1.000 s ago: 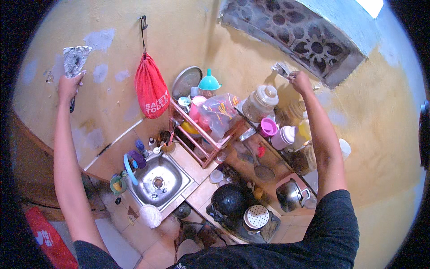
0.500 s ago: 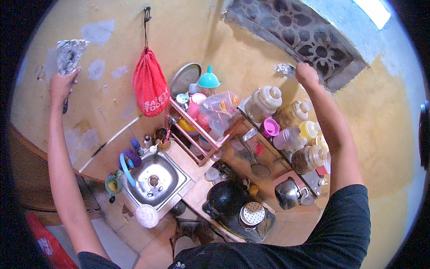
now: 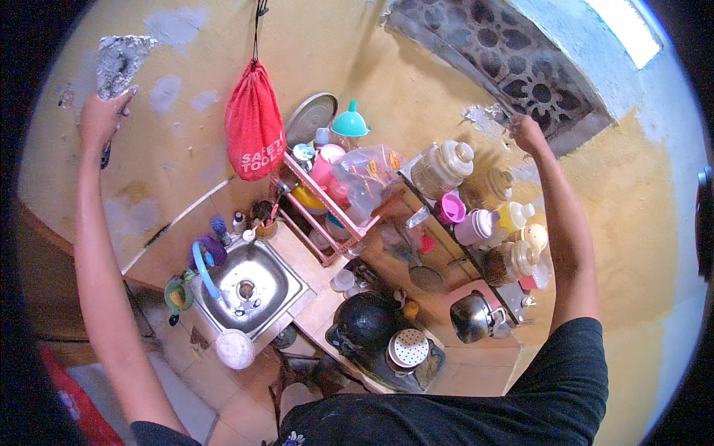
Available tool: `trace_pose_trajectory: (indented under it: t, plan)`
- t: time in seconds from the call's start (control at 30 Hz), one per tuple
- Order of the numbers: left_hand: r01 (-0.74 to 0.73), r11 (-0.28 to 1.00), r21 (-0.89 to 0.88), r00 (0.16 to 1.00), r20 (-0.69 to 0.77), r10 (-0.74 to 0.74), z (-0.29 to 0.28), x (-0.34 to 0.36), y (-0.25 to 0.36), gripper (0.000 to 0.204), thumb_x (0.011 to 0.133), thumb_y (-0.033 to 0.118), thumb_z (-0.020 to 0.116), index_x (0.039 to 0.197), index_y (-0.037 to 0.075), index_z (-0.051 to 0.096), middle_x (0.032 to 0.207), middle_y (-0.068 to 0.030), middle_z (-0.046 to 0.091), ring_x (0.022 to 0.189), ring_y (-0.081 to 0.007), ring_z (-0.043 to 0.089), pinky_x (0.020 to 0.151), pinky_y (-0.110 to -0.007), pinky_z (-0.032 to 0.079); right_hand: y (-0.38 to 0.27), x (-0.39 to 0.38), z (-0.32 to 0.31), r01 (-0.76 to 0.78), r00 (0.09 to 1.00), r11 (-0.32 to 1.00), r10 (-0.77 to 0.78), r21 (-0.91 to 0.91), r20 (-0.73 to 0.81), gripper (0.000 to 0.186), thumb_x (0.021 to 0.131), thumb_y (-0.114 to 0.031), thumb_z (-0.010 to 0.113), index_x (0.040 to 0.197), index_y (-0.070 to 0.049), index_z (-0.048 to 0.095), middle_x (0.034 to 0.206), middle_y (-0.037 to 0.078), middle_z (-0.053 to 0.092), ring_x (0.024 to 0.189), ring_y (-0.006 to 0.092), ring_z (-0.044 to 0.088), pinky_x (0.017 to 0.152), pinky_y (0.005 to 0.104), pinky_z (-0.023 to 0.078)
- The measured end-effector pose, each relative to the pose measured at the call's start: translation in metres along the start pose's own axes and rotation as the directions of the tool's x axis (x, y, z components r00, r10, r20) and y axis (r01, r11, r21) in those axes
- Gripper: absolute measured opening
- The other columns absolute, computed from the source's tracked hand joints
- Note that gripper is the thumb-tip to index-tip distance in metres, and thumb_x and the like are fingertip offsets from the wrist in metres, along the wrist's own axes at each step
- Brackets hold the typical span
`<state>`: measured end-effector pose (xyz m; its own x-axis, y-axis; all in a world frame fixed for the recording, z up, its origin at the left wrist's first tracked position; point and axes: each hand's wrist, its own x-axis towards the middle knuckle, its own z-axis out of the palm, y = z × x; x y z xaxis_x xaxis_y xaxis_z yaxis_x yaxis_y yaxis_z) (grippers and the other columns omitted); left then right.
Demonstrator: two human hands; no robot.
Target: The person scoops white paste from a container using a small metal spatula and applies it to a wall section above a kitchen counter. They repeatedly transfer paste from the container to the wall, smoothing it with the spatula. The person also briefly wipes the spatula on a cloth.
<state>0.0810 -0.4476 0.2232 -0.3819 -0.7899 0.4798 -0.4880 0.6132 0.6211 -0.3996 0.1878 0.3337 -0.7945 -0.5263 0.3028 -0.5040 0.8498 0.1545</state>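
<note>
Rough yellow plaster wall [image 3: 372, 67], grey patches all over. Left hand [image 3: 100, 119] has its grip clamped on a flat mortar-caked plaster board [image 3: 119, 63] held against it; right hand [image 3: 526, 134] fisted beside a wet grey smear [image 3: 480, 115]. Steel sink [image 3: 249, 286] below, drain bare.

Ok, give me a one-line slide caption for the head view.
Left hand holds a plaster-laden trowel against the yellow wall; right hand works a grey patch above the shelf.
</note>
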Motion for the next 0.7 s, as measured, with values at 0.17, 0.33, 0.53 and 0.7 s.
trace_pose_trajectory:
  t: [0.17, 0.33, 0.53, 0.7]
  plan:
    - [-0.009, 1.0, 0.025, 0.999, -0.038, 0.01, 0.004, 0.004, -0.008, 0.048, 0.072, 0.048, 0.07, 0.057, 0.005, 0.057, 0.048, -0.0025, 0.05, 0.04, -0.0137, 0.045, 0.042, -0.031, 0.035, -0.029, 0.023, 0.026, 0.008, 1.0, 0.965, -0.007, -0.263, 0.004, 0.037, 0.084, -0.035, 0.058, 0.087, 0.002, 0.062, 0.09, 0.025, 0.062, 0.088, 0.0416, 0.06, 0.072, 0.0484, 0.048]
    - [0.014, 0.999, 0.045, 0.999, -0.031, -0.013, 0.006, 0.021, -0.03, 0.048, 0.072, 0.05, 0.07, 0.058, 0.006, 0.056, 0.048, -0.0012, 0.048, 0.039, -0.0119, 0.042, 0.041, -0.03, 0.034, -0.077, 0.027, 0.035, -0.06, 0.996, 0.908, 0.08, -0.416, 0.032, 0.042, 0.082, -0.043, 0.06, 0.091, -0.002, 0.065, 0.092, 0.022, 0.065, 0.089, 0.0374, 0.063, 0.077, 0.0459, 0.049]
    - [-0.024, 0.998, 0.058, 1.0, 0.004, 0.024, 0.002, 0.001, -0.007, 0.047, 0.075, 0.049, 0.067, 0.06, 0.006, 0.056, 0.05, -0.0002, 0.049, 0.04, -0.0106, 0.042, 0.041, -0.029, 0.032, -0.084, 0.034, 0.029, -0.04, 0.993, 0.846, 0.092, -0.531, 0.073, 0.041, 0.078, -0.042, 0.062, 0.095, -0.005, 0.067, 0.095, 0.018, 0.066, 0.091, 0.0337, 0.064, 0.077, 0.0432, 0.051]
    - [-0.044, 0.997, 0.068, 0.999, 0.011, 0.043, 0.005, 0.01, -0.02, 0.046, 0.076, 0.049, 0.066, 0.062, 0.006, 0.056, 0.051, 0.0001, 0.049, 0.04, -0.0104, 0.041, 0.041, -0.029, 0.032, -0.088, 0.035, 0.01, -0.075, 0.988, 0.851, 0.136, -0.52, 0.079, 0.04, 0.079, -0.039, 0.061, 0.096, -0.004, 0.066, 0.099, 0.017, 0.066, 0.093, 0.034, 0.063, 0.078, 0.043, 0.051]
